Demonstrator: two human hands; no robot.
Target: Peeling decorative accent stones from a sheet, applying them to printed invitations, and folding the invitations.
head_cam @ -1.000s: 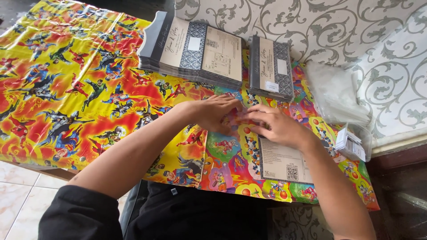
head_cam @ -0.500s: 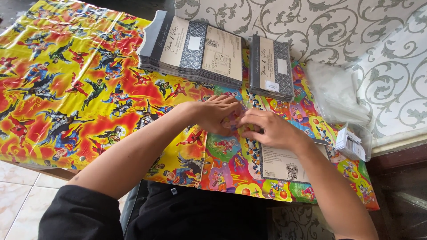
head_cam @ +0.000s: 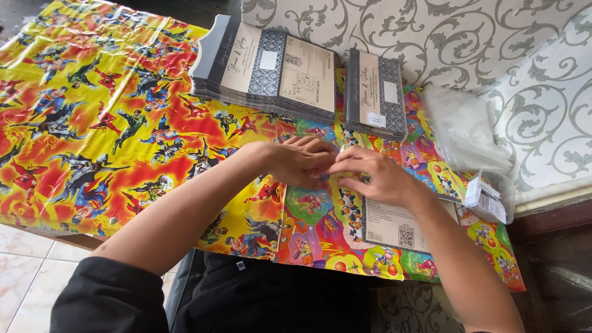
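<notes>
Both hands are meeting at the middle of the desk, fingertips pinched together over a flat cream card [head_cam: 394,223] lying on the bright cartoon-print cloth [head_cam: 92,123]. Left hand [head_cam: 300,161] is curling inward with its fingers drawn together; right hand [head_cam: 374,176] is lying partly over the card's upper end, its fingers closing toward the left hand's. Something small or thin seems to be nipped between the two sets of fingertips, but it is hidden by the fingers and I cannot tell what it is. Only the card's lower part is showing, below the right wrist, near the desk's front edge.

As a judgement, this fine work calls for keeping the card flat and steady under the right palm while the fingertips do the delicate part, and for light pressure so the paper does not crease.

Beyond the hands, a wide stack of grey-and-cream printed cards [head_cam: 271,68] is sitting at the far edge, with a narrower stack of folded cards [head_cam: 376,92] just beside it on the right. Further right, a bundle of clear plastic sleeves [head_cam: 465,129] is lying against the patterned wall, and a small bundle of white slips [head_cam: 487,197] is resting near the desk's right edge.
</notes>
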